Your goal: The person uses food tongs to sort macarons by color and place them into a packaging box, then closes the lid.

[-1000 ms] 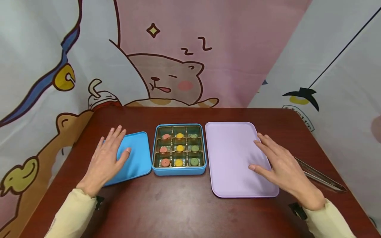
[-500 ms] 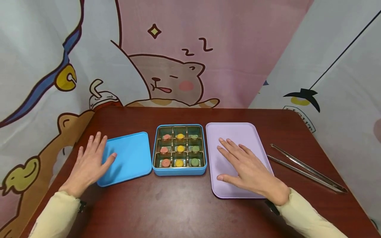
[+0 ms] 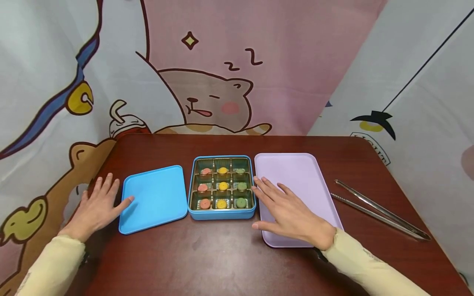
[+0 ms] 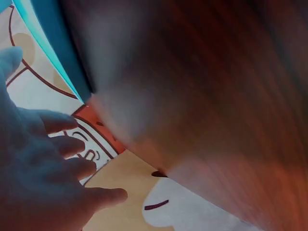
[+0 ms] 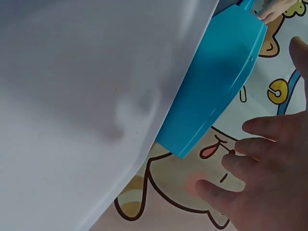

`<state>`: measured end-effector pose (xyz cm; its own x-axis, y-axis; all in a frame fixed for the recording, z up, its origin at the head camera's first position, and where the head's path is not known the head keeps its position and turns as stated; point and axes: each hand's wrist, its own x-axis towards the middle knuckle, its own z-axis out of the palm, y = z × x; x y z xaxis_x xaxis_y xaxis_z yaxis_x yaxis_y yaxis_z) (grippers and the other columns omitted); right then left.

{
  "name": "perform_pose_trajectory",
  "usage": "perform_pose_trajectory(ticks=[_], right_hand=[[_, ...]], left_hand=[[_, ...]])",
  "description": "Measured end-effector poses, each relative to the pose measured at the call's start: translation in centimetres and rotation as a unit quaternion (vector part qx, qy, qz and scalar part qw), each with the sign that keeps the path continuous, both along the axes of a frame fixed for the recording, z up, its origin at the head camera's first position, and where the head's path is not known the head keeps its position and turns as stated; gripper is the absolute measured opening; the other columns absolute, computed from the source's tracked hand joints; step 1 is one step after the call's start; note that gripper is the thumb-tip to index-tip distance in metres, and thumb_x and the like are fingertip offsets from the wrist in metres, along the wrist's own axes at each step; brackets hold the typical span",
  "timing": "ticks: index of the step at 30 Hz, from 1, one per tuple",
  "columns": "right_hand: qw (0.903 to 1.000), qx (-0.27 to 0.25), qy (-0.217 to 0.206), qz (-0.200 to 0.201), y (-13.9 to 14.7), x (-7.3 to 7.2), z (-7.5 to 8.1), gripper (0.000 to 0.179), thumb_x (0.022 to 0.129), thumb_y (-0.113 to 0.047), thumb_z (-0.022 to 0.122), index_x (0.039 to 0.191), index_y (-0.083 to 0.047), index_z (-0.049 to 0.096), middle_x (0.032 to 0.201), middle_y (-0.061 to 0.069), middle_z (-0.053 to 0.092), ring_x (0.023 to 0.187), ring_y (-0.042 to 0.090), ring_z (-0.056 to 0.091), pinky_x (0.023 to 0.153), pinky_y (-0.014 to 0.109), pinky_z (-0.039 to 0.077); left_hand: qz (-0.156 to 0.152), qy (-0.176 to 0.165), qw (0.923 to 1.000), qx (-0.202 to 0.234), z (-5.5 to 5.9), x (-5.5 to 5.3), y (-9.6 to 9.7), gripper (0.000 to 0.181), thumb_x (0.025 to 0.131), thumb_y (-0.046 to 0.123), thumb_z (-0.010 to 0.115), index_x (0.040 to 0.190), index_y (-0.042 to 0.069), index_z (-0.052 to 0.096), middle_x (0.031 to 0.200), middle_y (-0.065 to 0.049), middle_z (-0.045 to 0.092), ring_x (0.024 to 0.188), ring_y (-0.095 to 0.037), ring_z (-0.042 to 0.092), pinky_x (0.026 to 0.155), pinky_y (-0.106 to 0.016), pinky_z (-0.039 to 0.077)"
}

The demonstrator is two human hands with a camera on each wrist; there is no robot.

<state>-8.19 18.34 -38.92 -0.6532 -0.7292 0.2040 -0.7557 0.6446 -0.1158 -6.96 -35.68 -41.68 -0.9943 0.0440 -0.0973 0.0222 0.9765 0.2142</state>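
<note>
My left hand (image 3: pixel 98 209) holds nothing, its fingers straight and spread. In the head view its thumb overlaps the left edge of a flat blue lid (image 3: pixel 155 199). Over the lower left part of a pale purple tray (image 3: pixel 286 168) is my right hand (image 3: pixel 290 211), likewise with straight fingers and nothing in it. Its fingertips reach the right side of a square blue box (image 3: pixel 222 214). Gold compartments inside the box hold small round pieces in columns of pink (image 3: pixel 205 203), yellow (image 3: pixel 221 204) and green (image 3: pixel 241 202). The box's blue side (image 5: pixel 216 77) shows beyond the tray in the right wrist view.
Metal tongs (image 3: pixel 381 213) lie spread on the table to the right of the tray. Lid, box and tray stand side by side on the dark wooden table (image 3: pixel 185 263). A cartoon-printed cloth (image 3: pixel 296 74) hangs behind the far edge.
My right hand has moved left, from the tray's right edge to beside the box, uncovering the tongs. My left hand has moved left and mostly off the lid.
</note>
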Motion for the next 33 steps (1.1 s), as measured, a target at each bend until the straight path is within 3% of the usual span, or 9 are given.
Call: perform_pose_trajectory(ticks=[10,18,23,30,33], right_hand=[[0.9993,0.022,-0.030,-0.003,-0.8,-0.1,-0.4,0.093,0.095,-0.069,0.059,0.157,-0.001,0.044,0.169,0.015,0.028,0.154,0.030,0.029,0.114,0.062,0.035],[0.9984,0.034,-0.044,0.001,-1.1,0.0,-0.5,0.095,0.097,-0.074,0.048,0.158,-0.001,0.040,0.169,0.014,0.026,0.155,0.030,0.027,0.116,0.060,0.033],[0.9979,0.038,-0.053,0.003,-1.2,0.0,-0.6,0.093,0.098,-0.069,0.054,0.158,0.000,0.039,0.168,0.017,0.027,0.155,0.030,0.028,0.116,0.060,0.033],[0.9968,0.052,-0.060,0.007,-1.0,0.1,-0.7,0.092,0.099,-0.067,0.054,0.159,0.001,0.038,0.169,0.017,0.025,0.155,0.031,0.028,0.117,0.059,0.033],[0.9965,0.054,-0.063,0.008,-1.0,0.2,-0.7,0.093,0.099,-0.068,0.053,0.159,0.002,0.037,0.169,0.018,0.024,0.155,0.031,0.027,0.118,0.058,0.032]], left_hand=[[-0.008,-0.048,0.9987,-0.016,-0.3,-0.3,-1.5,0.101,0.098,0.067,0.052,0.153,-0.015,0.033,0.162,-0.040,0.010,0.149,-0.061,0.003,0.105,-0.086,0.005],[-0.024,-0.048,0.9986,0.005,-0.5,-0.4,-1.6,0.084,0.102,0.050,0.059,0.152,-0.013,0.037,0.163,-0.039,0.010,0.149,-0.060,0.005,0.105,-0.086,0.010],[-0.026,-0.040,0.9986,0.021,-0.4,-0.6,-1.3,0.071,0.103,0.035,0.061,0.150,-0.015,0.040,0.163,-0.038,0.010,0.149,-0.060,0.006,0.105,-0.085,0.011],[-0.008,0.012,0.9999,0.001,-0.2,-1.2,0.2,0.051,0.095,0.015,0.067,0.129,-0.021,0.056,0.150,-0.046,0.032,0.133,-0.064,0.036,0.102,-0.077,0.034],[0.015,0.015,0.9998,0.007,0.1,-1.3,0.9,0.046,0.095,0.012,0.066,0.126,-0.022,0.057,0.143,-0.045,0.041,0.122,-0.063,0.047,0.097,-0.075,0.041]])
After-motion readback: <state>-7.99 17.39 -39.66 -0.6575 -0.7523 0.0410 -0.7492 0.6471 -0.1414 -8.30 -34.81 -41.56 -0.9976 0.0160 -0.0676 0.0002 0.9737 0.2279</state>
